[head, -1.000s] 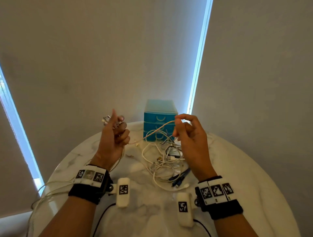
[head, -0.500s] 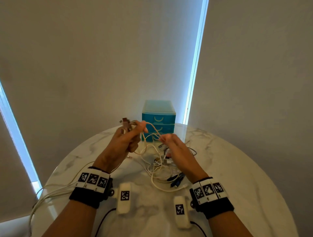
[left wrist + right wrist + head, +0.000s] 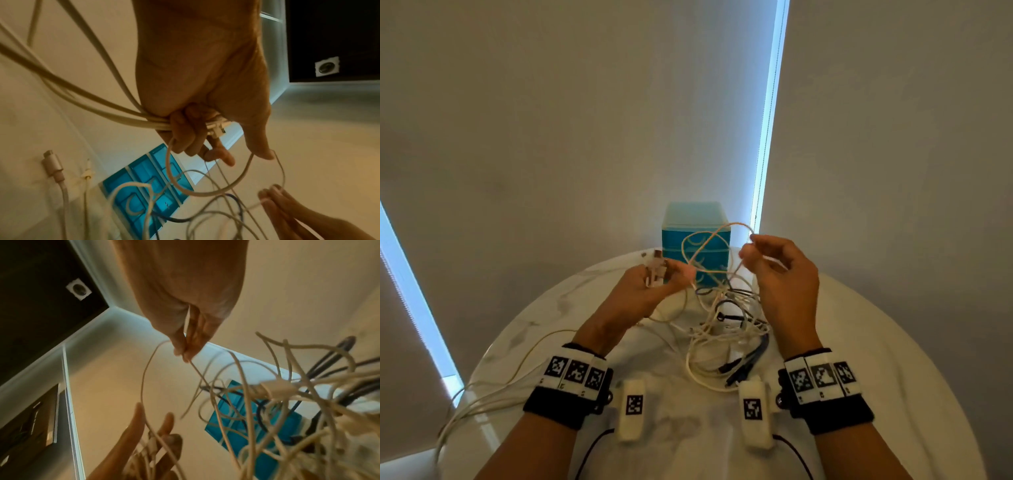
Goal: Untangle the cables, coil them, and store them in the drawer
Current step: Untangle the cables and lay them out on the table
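1. Hands had risen and parted compared with half a second earlier; the left hand (image 3: 650, 291) held a bundle of white cable ends and plugs (image 3: 216, 128), fingers curled round them, while the right hand (image 3: 784, 274) pinched a thin cream cable (image 3: 709, 240) between thumb and fingertips (image 3: 185, 347).
2. Between them the cream cable, a moment before drooping low near the pile, now stood up as an open loop in front of the blue plastic drawer unit (image 3: 695, 219); I judged this to be one wrap of a coil being formed, so the work looked early, with one cable partly freed and nothing stored.
3. Most of the task's cables lay as a tangled heap of white, black and blue leads (image 3: 726, 335) on the round white marble tabletop (image 3: 893, 377), between the wrists and the drawer unit; the cream cable's far run seemed to pass into that heap, which could snag the coiling.
4. Several pale cables (image 3: 482, 394) trailed over the tabletop's left edge; every drawer appeared closed, so one had yet to be opened.
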Demonstrator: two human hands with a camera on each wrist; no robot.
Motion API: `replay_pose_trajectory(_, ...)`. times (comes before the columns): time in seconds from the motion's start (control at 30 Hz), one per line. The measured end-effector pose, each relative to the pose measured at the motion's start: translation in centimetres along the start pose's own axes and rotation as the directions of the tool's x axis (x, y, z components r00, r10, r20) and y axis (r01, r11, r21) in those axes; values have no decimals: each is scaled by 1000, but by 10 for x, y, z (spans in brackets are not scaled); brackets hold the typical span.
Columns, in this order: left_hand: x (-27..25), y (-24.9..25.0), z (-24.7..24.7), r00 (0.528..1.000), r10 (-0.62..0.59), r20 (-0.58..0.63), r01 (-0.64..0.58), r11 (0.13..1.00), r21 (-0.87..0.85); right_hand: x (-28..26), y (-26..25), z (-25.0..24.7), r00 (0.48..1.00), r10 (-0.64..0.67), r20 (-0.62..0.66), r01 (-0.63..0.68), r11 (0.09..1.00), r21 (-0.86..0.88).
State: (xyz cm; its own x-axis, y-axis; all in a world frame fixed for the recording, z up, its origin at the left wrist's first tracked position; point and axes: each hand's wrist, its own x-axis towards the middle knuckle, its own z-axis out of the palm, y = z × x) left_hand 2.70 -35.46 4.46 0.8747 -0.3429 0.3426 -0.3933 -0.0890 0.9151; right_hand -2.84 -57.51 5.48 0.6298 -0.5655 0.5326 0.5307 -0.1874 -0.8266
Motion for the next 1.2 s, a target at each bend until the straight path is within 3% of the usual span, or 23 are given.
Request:
replay_pose_trajectory(0.07,-2,6,9,998,-27,65,24,998,50,-5,0,4,995,71,72,-70,997,-10)
replay_pose_trajectory(0.17,-1,8,18,994,-4,112,-16,985,170,-13,-8,14,982,36,186,-36,999,-4)
replay_pose_trajectory(0.37,3,-2,14,994,89,-55,-80,985,151,-26,-8,27,939,50,341,-92,990,106)
replay_pose_trajectory(0.43,4,-3,11,989,104,-104,-92,988,121,-23,3,24,924,78,374,-85,996,3)
replay_pose_trajectory(0.53,4,-3,8,970,107,-220,-102,994,34,-18,26,17,876,170,451,5,933,-360)
replay_pose_trajectory(0.73,9,-12,-10,916,-17,-402,-107,953,-284,-4,43,-1,960,175,220,-26,835,-550)
replay_pose_trajectory(0.83,10,-15,-11,932,-26,-362,-89,951,-297,-7,38,4,948,152,280,34,826,-562)
replay_pose_trajectory(0.97,5,-6,-5,984,35,-175,-79,964,-252,-21,22,24,914,-10,405,230,836,-498)
replay_pose_trajectory(1.07,0,1,-1,995,78,-58,-91,953,-289,-30,24,29,878,45,477,193,878,-438)
replay_pose_trajectory(1.2,-1,2,2,998,68,14,-61,961,-268,-26,26,26,922,80,380,89,909,-407)
